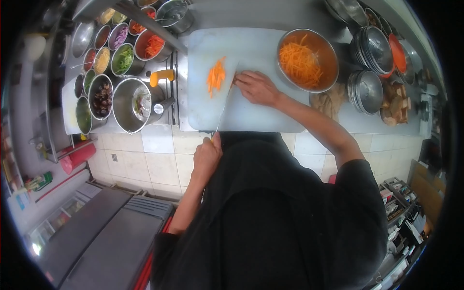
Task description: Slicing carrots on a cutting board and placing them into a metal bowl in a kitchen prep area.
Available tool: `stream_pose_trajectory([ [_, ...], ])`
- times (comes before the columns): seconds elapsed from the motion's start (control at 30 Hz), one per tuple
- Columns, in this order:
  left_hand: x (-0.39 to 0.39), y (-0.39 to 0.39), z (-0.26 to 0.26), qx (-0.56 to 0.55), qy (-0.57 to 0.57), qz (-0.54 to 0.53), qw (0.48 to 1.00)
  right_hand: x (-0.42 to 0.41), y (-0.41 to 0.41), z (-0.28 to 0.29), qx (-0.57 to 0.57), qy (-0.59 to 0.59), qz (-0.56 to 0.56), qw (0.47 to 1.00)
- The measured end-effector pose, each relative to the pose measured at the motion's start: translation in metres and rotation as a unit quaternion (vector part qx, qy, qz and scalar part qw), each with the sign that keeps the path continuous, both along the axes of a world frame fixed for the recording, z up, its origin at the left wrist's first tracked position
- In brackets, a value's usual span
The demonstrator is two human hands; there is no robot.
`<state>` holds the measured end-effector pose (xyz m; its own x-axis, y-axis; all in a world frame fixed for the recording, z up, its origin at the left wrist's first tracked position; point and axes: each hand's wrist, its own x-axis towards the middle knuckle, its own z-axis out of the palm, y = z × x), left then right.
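Note:
On a white cutting board (250, 119), my left hand (207, 156) grips the handle of a long kitchen knife (223, 108) near the board's front edge. The blade points away from me across the board. My right hand (256, 87) has its bent fingertips on a small orange-brown piece (233, 79) right beside the blade; the fingers partly hide it. Left of the blade lies a small pile of orange carrot strips (216, 77). A steel bowl (335, 74) of shredded carrot (299, 65) stands at the board's right back.
Steel containers of cut vegetables (123, 59) and mushrooms (101, 97) crowd the left, with an emptier steel pot (132, 125) and a yellow-handled tool (162, 77). Brown crumpled material (329, 99), stacked steel bowls (366, 92) and brown chunks (396, 105) are on the right.

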<state>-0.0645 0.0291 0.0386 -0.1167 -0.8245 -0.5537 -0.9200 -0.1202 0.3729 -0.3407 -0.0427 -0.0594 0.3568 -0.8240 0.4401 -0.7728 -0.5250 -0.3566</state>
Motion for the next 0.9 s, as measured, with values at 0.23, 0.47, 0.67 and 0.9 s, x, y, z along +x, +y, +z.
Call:
stream_pose_trajectory([
  [0.23,-0.001,-0.013,0.004,-0.006,0.043,0.038,0.998,0.011,0.007,-0.001,0.013,-0.002,-0.036,0.999],
  [0.47,0.01,-0.02,0.014,-0.026,0.009,0.04,0.999,0.041,-0.003,0.001,-0.001,-0.095,-0.081,0.992],
  [0.67,0.015,-0.013,0.006,-0.064,-0.013,0.024,0.998,0.04,-0.016,0.034,0.011,-0.127,-0.112,0.986],
  [0.9,0.013,-0.004,0.006,-0.09,0.015,0.012,0.996,0.053,-0.044,0.056,0.178,0.058,-0.042,0.981],
])
